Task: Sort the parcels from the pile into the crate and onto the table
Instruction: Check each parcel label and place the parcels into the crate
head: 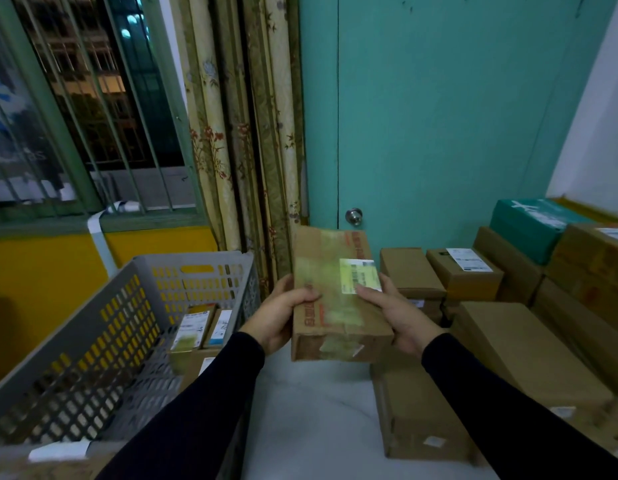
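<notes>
I hold a taped brown cardboard parcel (335, 299) in front of me, above the pale table (311, 420). It bears a white barcode label on its top right. My left hand (283, 313) grips its left edge, thumb on top. My right hand (397, 317) grips its right edge, thumb touching the label. To the left stands a grey perforated crate (103, 327) with several labelled parcels (193, 327) inside. The pile of brown parcels (508, 327) fills the right side of the table.
A teal box (529, 226) tops the pile at the far right. Behind stand a teal door with a knob (353, 216), floral curtains (245, 133) and a barred window (93, 98). A flat parcel (422, 410) lies on the table near my right forearm.
</notes>
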Motion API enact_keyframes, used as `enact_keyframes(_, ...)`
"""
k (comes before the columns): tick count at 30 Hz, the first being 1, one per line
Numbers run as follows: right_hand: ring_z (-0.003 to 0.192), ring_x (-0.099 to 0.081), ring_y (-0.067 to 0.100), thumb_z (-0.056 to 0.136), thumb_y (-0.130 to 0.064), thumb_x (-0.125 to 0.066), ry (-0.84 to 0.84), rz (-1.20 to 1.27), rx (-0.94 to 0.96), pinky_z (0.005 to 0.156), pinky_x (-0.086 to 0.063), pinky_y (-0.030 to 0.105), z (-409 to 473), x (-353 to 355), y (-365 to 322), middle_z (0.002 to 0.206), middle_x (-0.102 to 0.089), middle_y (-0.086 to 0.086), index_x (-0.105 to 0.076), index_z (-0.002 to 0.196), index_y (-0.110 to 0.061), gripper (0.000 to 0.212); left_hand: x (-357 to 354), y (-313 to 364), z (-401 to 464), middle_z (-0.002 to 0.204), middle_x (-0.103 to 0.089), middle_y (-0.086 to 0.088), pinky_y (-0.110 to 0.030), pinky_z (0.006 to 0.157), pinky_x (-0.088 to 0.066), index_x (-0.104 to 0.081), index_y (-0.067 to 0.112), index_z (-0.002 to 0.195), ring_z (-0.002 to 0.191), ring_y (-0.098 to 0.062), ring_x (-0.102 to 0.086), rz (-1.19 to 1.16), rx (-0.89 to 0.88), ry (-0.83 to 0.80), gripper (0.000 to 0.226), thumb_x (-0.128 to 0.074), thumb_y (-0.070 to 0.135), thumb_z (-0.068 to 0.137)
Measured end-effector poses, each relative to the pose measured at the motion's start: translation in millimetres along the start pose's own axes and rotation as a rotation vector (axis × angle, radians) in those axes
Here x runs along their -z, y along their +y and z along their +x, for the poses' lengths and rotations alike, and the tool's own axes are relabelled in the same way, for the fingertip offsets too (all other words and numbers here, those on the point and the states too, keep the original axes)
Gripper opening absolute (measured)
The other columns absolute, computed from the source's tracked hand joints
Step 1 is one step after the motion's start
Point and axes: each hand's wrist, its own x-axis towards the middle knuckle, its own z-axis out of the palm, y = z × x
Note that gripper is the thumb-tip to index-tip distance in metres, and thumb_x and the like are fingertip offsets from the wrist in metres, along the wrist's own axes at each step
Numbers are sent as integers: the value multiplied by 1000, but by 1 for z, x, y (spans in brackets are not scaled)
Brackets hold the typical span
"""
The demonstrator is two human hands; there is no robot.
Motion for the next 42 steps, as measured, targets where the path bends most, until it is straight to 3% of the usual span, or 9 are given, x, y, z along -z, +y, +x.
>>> enact_keyframes(6,112,-70,30,72,-21,-79,-24,-108,9,96,-57,49,2,3,3,129,-69,11,-45,144,-23,80,3,1,-1,125,-72,-6,-59,103,-50,-39,37,147,115,-32,-69,212,7,-83,95,-87,18,67)
enact_keyframes(11,106,-71,21,86,-5,-72,-54,-156,32,83,-61,35,-1,5,5,123,-70,5,-48,135,-28,59,1,-3,-3,119,-75,1,-60,101,-51,-33,40,149,113,-28,-70,304,37,-58,110,-92,22,58)
enact_keyframes(15,115,-67,23,88,0,-71,-52,-232,28,95,-57,40,0,7,7,129,-66,6,-38,146,-24,71,-1,-6,-1,121,-73,-4,-56,97,-55,-27,37,154,111,-30,-70,297,34,-39,100,-82,2,78)
enact_keyframes(20,113,-68,21,82,-10,-77,-41,-240,37,94,-58,38,-2,9,4,128,-68,3,-41,144,-28,74,-2,-3,-2,121,-73,0,-58,100,-53,-28,38,153,111,-28,-70,310,31,-61,109,-89,18,65)
enact_keyframes(26,117,-65,23,83,-6,-77,-35,-252,23,100,-55,43,-2,11,10,131,-65,5,-34,150,-27,82,-3,-5,-4,124,-71,-3,-54,97,-55,-25,37,155,110,-27,-70,350,7,-46,96,-79,5,83)
enact_keyframes(30,114,-66,24,75,-5,-78,-74,-232,-8,87,-58,37,-7,13,11,128,-65,7,-30,150,-29,92,-3,3,-6,132,-64,-1,-51,102,-51,-26,31,154,114,-25,-66,310,-35,23,87,-79,33,84)
enact_keyframes(33,107,-68,23,85,1,-73,-112,-291,-28,82,-58,33,-10,9,13,125,-65,7,-28,145,-34,82,1,12,1,128,-67,-5,-52,96,-56,-32,25,150,105,-28,-72,188,-99,157,91,-81,49,77)
enact_keyframes(40,120,-62,27,75,-59,-71,94,-267,71,111,-45,50,0,-10,-2,132,-60,7,-29,134,-24,80,-6,10,0,116,-74,-6,-36,78,-61,-48,14,142,95,-22,-76,252,-160,162,70,-79,39,85)
enact_keyframes(42,119,-62,26,57,-75,-78,136,-320,113,110,-45,51,4,-10,-6,128,-60,3,-29,130,-28,100,-10,5,0,116,-74,-6,-37,80,-61,-49,14,142,96,-22,-76,254,-162,151,70,-79,40,84)
